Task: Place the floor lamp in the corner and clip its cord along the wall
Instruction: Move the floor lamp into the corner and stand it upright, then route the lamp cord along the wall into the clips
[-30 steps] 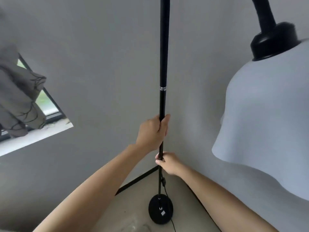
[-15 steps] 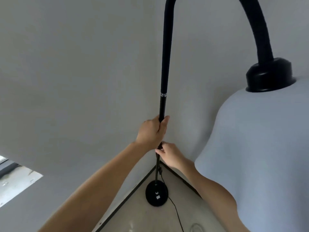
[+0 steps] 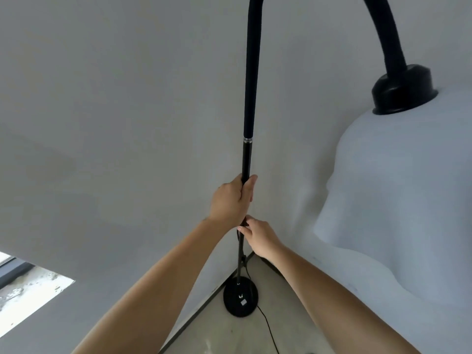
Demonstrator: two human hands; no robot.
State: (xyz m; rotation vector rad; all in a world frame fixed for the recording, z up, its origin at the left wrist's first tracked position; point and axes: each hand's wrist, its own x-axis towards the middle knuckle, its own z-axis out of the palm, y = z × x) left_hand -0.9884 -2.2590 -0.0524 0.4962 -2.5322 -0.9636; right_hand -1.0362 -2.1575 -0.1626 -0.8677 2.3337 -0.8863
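Observation:
A black floor lamp stands upright with its pole (image 3: 248, 157) rising through the middle of the view. Its round black base (image 3: 240, 296) rests on the floor in the corner where two grey walls meet. The goose-neck arches over to a white shade (image 3: 398, 190) at the right, close to the camera. My left hand (image 3: 231, 199) is wrapped around the pole at mid height. Just below it, my right hand (image 3: 259, 238) grips the same pole. A thin black cord (image 3: 268, 328) trails from the base across the floor toward the bottom edge.
Grey walls (image 3: 127, 123) close in left and right of the corner, with a dark skirting strip (image 3: 194, 315) along the floor. A window sill (image 3: 28, 295) shows at the lower left. The floor (image 3: 229, 338) is pale concrete.
The view has swung right and upward, so the window and curtain have slid out at the left. The lamp base now sits deeper in the corner. My right hand has moved up close under my left.

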